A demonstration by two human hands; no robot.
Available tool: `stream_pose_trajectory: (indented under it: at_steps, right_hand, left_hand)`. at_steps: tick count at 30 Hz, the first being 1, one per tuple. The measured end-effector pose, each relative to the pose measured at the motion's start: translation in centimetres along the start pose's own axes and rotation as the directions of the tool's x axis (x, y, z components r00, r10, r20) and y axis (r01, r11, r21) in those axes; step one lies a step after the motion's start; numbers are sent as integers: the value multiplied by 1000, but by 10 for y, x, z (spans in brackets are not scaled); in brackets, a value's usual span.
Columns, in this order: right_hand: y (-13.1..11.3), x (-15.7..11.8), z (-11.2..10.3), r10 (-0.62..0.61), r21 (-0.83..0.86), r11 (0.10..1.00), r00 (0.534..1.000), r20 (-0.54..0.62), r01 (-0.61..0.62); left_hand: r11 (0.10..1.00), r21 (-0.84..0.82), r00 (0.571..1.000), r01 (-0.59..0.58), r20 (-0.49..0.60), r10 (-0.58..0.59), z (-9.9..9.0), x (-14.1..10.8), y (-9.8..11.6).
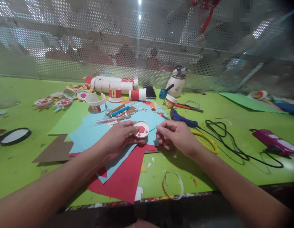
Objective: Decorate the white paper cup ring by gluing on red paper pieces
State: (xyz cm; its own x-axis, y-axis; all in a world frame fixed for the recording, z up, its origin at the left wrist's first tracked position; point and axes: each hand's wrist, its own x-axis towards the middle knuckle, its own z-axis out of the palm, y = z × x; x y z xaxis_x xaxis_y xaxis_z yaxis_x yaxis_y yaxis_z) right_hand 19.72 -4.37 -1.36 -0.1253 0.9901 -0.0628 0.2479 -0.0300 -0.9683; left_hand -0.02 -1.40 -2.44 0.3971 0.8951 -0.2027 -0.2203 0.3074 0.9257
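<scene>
My left hand (125, 134) is closed around the rim of a paper cup base (142, 129), a white disc with red paper pieces on its face. The thumb presses near its left edge. Just to the right, apart from the disc, my right hand (172, 134) has thumb and fingers pinched together. A speck of red shows at those fingertips, too small to name. Beneath both hands lie light blue paper (90, 134) and red paper (120, 177). Behind them are a blue pen (119, 111) and paper scraps.
Paper cups (115, 85) lie stacked at the back, beside decorated discs (62, 103) at left. A blue glue gun (183, 119) with black cord rests right, near yellow tape (207, 144) and a magenta power strip (275, 141). A bottle (176, 83) stands behind.
</scene>
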Motion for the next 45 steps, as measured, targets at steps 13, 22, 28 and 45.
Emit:
stream_pose_trajectory:
  at_steps: [13,22,28,45]
  right_hand:
    - [7,7,-3,-45,225,974,997,58,31]
    - [10,6,-3,-43,236,972,991,129,11]
    - [9,6,-3,-21,239,971,992,128,-10]
    - [8,8,-5,-13,271,962,1000,0,12]
  left_hand:
    - [999,18,999,-47,-13,47,-2,2,-1]
    - [1000,4,999,-19,41,18,-5,3,-1]
    - [999,-25,999,-22,28,22,-4,2,0]
    - [1000,-11,998,6,68,-5,-4,1,-2]
